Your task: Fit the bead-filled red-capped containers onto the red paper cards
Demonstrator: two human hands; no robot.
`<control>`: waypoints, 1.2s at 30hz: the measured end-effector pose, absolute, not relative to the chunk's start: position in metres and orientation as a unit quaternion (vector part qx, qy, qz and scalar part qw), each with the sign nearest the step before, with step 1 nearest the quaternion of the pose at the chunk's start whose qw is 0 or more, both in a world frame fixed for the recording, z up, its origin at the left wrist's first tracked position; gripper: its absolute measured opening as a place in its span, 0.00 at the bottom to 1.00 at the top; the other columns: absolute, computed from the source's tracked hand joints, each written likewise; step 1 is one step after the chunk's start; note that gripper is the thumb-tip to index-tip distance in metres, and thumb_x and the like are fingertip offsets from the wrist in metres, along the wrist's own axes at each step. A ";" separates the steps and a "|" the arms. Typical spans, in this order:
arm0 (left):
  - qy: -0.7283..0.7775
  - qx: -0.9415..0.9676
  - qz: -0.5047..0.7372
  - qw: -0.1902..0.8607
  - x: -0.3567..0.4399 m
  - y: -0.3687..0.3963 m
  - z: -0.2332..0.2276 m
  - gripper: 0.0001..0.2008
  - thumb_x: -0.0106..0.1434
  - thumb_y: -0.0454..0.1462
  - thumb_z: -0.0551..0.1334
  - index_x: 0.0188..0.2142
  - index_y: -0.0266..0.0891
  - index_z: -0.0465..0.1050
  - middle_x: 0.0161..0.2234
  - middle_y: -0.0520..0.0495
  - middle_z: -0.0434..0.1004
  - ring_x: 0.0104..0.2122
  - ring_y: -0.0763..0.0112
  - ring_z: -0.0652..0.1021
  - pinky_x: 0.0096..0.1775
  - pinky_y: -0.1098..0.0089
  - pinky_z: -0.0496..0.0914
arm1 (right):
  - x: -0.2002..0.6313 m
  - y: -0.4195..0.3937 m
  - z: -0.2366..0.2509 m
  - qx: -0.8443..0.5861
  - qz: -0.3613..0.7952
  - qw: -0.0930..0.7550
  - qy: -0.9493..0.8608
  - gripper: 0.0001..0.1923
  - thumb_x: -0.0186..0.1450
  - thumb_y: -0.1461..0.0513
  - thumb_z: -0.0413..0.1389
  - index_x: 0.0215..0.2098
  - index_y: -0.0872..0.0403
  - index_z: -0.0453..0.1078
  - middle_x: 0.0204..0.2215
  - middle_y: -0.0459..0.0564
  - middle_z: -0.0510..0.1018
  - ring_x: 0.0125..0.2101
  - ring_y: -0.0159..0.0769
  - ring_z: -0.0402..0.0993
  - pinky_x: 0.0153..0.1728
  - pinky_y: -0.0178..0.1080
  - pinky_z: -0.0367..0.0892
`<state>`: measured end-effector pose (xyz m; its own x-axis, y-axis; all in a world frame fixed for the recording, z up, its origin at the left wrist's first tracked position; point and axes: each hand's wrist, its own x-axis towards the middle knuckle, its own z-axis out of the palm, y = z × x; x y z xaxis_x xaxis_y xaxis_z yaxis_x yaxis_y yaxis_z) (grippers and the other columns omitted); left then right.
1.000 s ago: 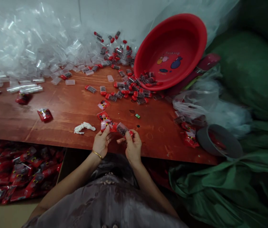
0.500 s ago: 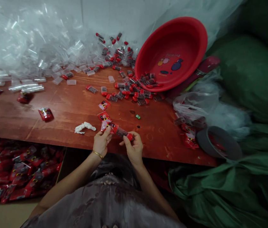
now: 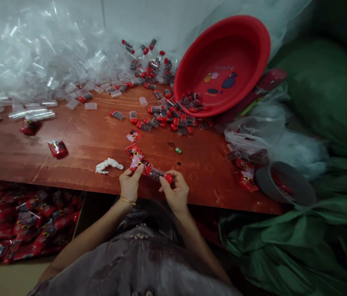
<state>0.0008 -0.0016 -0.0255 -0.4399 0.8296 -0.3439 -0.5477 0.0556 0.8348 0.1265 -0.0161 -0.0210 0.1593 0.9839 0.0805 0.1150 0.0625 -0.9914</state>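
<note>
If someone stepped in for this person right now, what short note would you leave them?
Left hand: pinches the open end of a small red packet.
Right hand: holds a red-capped tube, partly inside that packet, at the table's near edge.
Done: a box of filled packets sits below on the left.
Left: more tubes spill from the tilted red basin; loose packets lie ahead.

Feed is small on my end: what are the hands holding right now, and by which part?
Left hand pinches the open end of a small red printed plastic packet; right hand grips the red-capped end of a small clear tube, its other end at the packet.
</note>
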 end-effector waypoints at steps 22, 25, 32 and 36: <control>0.510 0.306 0.538 0.597 -0.022 0.005 -0.005 0.16 0.40 0.44 0.73 0.25 0.34 0.78 0.23 0.51 0.77 0.24 0.76 0.73 0.32 0.72 0.69 | 0.143 -0.002 -0.020 -0.507 0.517 0.506 -0.469 0.12 0.59 0.55 0.58 0.35 0.53 0.65 0.22 0.37 0.68 0.13 0.21 0.64 0.16 0.28 0.60; 0.502 0.329 0.519 0.609 -0.025 0.005 0.000 0.16 0.42 0.44 0.72 0.26 0.34 0.78 0.24 0.51 0.78 0.25 0.76 0.73 0.33 0.73 0.68 | 0.144 -0.001 -0.022 -0.502 0.517 0.504 -0.476 0.12 0.59 0.55 0.58 0.35 0.53 0.66 0.22 0.37 0.68 0.13 0.21 0.64 0.16 0.28 0.60; 0.511 0.273 0.539 0.611 -0.016 0.002 -0.008 0.19 0.38 0.42 0.74 0.28 0.33 0.78 0.27 0.48 0.79 0.27 0.73 0.74 0.36 0.70 0.69 | 0.139 -0.004 -0.029 -0.496 0.540 0.519 -0.440 0.13 0.59 0.54 0.58 0.35 0.53 0.65 0.19 0.36 0.68 0.12 0.21 0.62 0.15 0.28 0.59; 0.511 0.271 0.531 0.619 -0.008 -0.002 -0.011 0.18 0.39 0.42 0.73 0.28 0.32 0.78 0.27 0.47 0.79 0.27 0.72 0.75 0.37 0.69 0.69 | 0.128 -0.006 -0.031 -0.502 0.550 0.541 -0.392 0.14 0.58 0.52 0.58 0.35 0.53 0.63 0.19 0.35 0.67 0.11 0.21 0.62 0.14 0.28 0.59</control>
<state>-0.0081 -0.0018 -0.0105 -0.0876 0.9345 -0.3449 -0.3800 0.2887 0.8788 0.1283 -0.0062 -0.0313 0.0883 0.9877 -0.1287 -0.2013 -0.1088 -0.9735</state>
